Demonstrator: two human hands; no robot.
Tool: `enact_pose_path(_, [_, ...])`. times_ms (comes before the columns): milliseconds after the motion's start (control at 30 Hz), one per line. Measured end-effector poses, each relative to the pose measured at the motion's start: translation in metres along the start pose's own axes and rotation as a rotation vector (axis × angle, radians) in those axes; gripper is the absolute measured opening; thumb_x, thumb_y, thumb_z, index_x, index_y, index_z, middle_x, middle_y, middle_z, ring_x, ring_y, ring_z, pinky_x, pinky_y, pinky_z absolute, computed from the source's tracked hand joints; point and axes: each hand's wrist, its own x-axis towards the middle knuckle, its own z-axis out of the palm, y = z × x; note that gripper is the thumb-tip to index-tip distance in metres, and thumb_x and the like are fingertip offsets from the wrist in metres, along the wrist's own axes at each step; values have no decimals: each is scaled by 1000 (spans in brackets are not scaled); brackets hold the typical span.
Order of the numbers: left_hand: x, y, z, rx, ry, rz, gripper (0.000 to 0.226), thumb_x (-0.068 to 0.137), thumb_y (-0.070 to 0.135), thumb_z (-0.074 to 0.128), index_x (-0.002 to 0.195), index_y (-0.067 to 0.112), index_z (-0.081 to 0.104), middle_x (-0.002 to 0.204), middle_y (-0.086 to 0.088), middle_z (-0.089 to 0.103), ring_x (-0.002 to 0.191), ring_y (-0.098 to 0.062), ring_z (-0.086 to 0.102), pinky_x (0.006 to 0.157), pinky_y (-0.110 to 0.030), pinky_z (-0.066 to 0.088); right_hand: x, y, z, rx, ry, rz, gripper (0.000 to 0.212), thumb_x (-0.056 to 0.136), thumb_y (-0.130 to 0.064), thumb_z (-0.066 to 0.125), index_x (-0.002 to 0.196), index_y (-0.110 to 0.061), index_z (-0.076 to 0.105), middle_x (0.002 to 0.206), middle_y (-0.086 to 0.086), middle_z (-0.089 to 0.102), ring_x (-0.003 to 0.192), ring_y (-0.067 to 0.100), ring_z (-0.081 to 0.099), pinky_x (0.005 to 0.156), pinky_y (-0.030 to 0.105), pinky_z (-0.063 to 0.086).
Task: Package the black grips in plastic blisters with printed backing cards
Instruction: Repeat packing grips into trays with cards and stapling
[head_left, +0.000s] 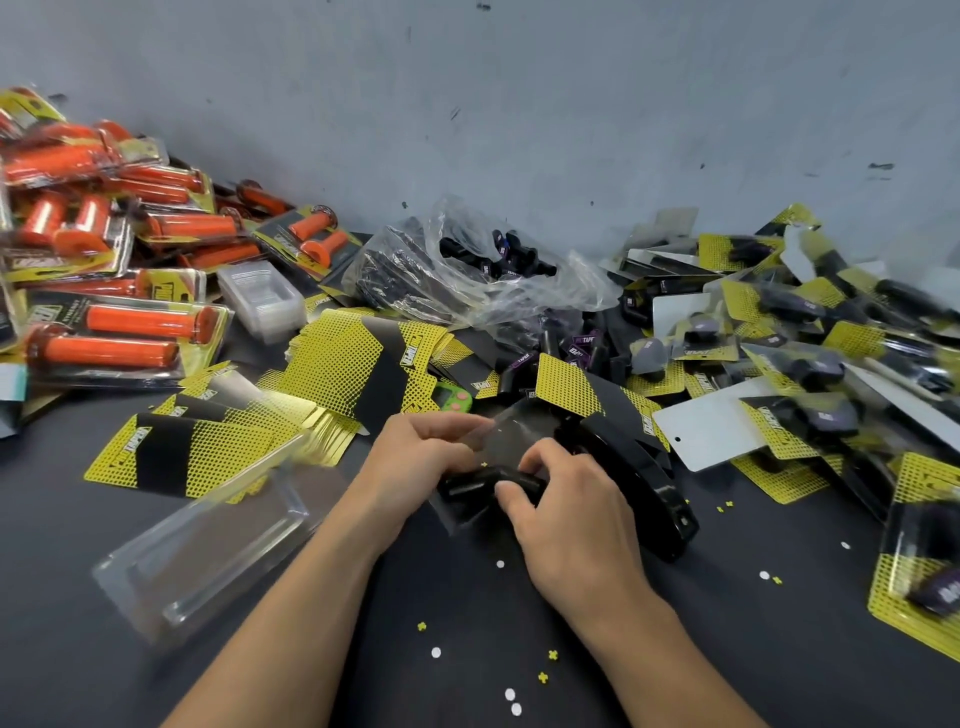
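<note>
Head view, hands (415, 462) (576, 519) curled round grip (467, 488) and blister (511, 434)

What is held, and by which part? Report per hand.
Left grip pinches the clear blister by its upper edge; right grip holds the black handle near its right end.

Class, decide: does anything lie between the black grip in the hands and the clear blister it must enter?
Nothing visible does. The right hand pinches the black grip against the clear blister, whose far edge the left hand holds.
</note>
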Motion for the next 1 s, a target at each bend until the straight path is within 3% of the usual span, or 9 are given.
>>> enact_pose_path(100, [-2,-5,1,283,312,120,27,74,10,83,86,34,83,86,16,79,88,2,74,85,-29,61,1,-1,-2,14,-22,-20,25,90,-48,70,94,-34,50,80,-15,52,85,16,50,73,33,38])
enact_pose_path(200, [-4,-6,0,354,409,179,18,76,21,89,82,37,83,79,19,77,81,1,73,80,-27,58,-2,-2,-4,56,-67,-48,22,91,-47,70,95,-36,51,87,-13,61,89,19,58,78,35,47])
enact_pose_path(333, [-2,-2,-2,364,236,135,23,81,12,84,80,34,84,75,13,78,73,3,70,72,-22,50,-3,0,-3,144,35,-81,18,93,-39,71,92,-34,54,81,-15,57,85,16,56,73,33,43])
enact_pose_path(433, [-2,2,-5,415,-37,60,20,82,15,83,80,35,84,62,6,70,55,-7,58,62,-28,43,-2,0,-2,199,186,-95,18,92,-31,74,91,-32,56,81,-20,49,83,12,51,70,26,35])
enact_pose_path(500, [-3,2,-5,473,-127,78,16,80,22,87,85,37,83,67,4,72,61,-17,62,66,-34,47,-1,1,0,157,164,-97,18,91,-30,74,92,-31,56,88,-22,45,90,11,48,76,25,36])
enact_pose_path(600, [-5,0,-6,262,-52,105,43,74,-5,81,105,26,82,89,-2,81,74,-14,74,66,-23,56,0,2,5,90,45,-42,18,95,-37,68,92,-34,50,96,-15,50,97,13,46,80,27,34])
enact_pose_path(667, [-5,0,-7,67,22,79,48,78,-19,65,105,17,81,93,-9,81,80,-15,75,64,-23,58,1,3,7,83,17,-2,16,97,-39,64,92,-33,50,89,-15,50,96,14,47,80,29,35])
enact_pose_path(867, [0,1,-8,-356,267,-58,24,98,-5,56,96,5,78,97,-18,79,80,-20,78,70,-27,64,3,1,9,39,62,82,17,99,-43,60,94,-30,50,80,-16,40,92,14,46,76,31,35])
enact_pose_path(1000, [-1,-1,-5,-272,318,-53,16,83,4,69,85,11,83,96,-18,79,95,-31,77,91,-40,61,3,-3,11,-26,106,103,21,95,-48,61,91,-32,49,76,-17,37,86,12,44,75,30,36])
